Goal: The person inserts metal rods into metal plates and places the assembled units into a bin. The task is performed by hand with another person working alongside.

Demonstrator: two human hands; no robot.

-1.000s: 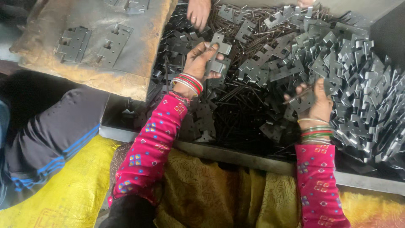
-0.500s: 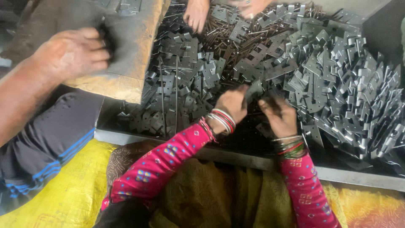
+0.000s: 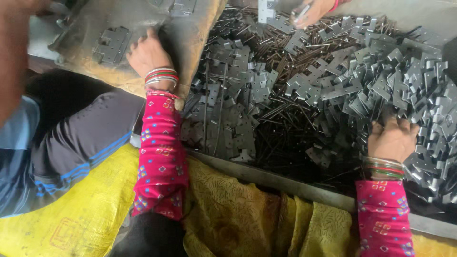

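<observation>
Right hand (image 3: 391, 139): fingertips buried in the pile of hinge plates (image 3: 404, 81), grip unreadable. Left hand (image 3: 148, 53): fingers curl over the board's (image 3: 200, 33) edge, tips hidden. Co-worker's hand (image 3: 312, 10) cut off at top edge.

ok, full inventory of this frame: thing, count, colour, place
hinge plates: too many to count, grey metal, heaped in the tray, centre to right
thin rods: many, dark, mixed under the plates
tray: one, grey metal, its near rim along the lap
board: one, worn brown, upper left
assembled hinge: one, grey, lying on the board
yellow cloth: one, lower left across the lap
co-worker's hand: one, top centre, holding a plate
co-worker's leg: dark trousers with blue stripes, left
left hand: on the board, beside the hinge
right hand: in the plate heap, right
</observation>
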